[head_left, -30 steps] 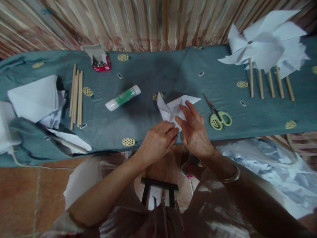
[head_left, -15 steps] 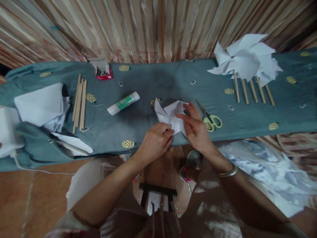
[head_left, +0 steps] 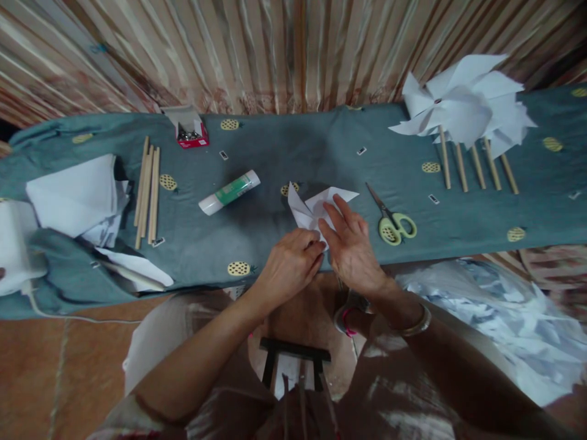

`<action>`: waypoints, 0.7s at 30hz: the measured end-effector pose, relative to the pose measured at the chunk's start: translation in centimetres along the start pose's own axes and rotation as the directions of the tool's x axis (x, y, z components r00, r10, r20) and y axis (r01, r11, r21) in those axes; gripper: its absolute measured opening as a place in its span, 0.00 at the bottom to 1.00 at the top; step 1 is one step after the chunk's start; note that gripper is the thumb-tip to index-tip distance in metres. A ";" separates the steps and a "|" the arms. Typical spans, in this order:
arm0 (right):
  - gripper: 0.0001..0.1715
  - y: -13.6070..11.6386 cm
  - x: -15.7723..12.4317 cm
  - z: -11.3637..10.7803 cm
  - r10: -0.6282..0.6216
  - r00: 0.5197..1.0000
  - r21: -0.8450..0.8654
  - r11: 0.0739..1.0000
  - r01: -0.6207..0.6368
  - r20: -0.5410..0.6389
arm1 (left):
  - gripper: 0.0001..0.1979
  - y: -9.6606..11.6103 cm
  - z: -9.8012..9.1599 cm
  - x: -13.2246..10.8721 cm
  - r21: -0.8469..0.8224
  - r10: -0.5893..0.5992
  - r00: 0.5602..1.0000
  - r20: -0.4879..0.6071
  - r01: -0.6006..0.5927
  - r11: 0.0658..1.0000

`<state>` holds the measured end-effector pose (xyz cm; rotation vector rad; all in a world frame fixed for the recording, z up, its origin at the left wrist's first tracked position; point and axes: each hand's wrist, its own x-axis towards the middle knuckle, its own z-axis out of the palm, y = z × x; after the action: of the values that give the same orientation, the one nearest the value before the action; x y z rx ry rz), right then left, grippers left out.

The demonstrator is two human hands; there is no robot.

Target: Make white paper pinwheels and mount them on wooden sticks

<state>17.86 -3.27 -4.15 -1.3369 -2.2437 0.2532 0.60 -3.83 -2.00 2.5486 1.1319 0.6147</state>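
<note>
A white paper pinwheel (head_left: 302, 211) with folded blades lies near the table's front edge, partly covered by my hands. My left hand (head_left: 291, 260) is closed on its lower left part, thumb and fingers pinched at the paper. Over its right side rests my right hand (head_left: 351, 244), fingers stretched out and pressing on the paper near the middle. To the right are scissors (head_left: 389, 223) with light green handles, lying with their tips away from me. A glue stick (head_left: 229, 192) with a green label lies to the left.
Finished pinwheels (head_left: 463, 110) on wooden sticks lie at the back right. On the left are wooden sticks (head_left: 147, 189), a red box of small metal pins (head_left: 192, 135), a stack of white paper (head_left: 76, 192) and a white device with a cord (head_left: 18, 244). A bag of paper scraps (head_left: 499, 318) stands below.
My right hand has shifted from the paper's right edge to its middle, its fingers now flat over it. A right-hand blade tip shows more. My left hand keeps its pinch.
</note>
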 end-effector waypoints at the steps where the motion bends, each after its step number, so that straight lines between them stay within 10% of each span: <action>1: 0.27 0.1 -0.1 0.0 -0.001 1.000 -0.002 1.000 0.001 0.002 | 0.07 0.0 0.0 0.0 -0.004 0.001 1.000 0.001 -0.001 1.000; 21: 0.15 0.5 -0.7 -2.5 0.057 0.994 0.010 0.998 -0.056 -0.094 | 0.09 0.1 0.1 -0.3 -0.009 -0.009 0.999 -0.048 0.008 1.000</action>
<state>19.83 -3.85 -2.47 -1.3808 -2.1280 0.2135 0.52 -4.19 -2.09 2.5332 1.1530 0.6811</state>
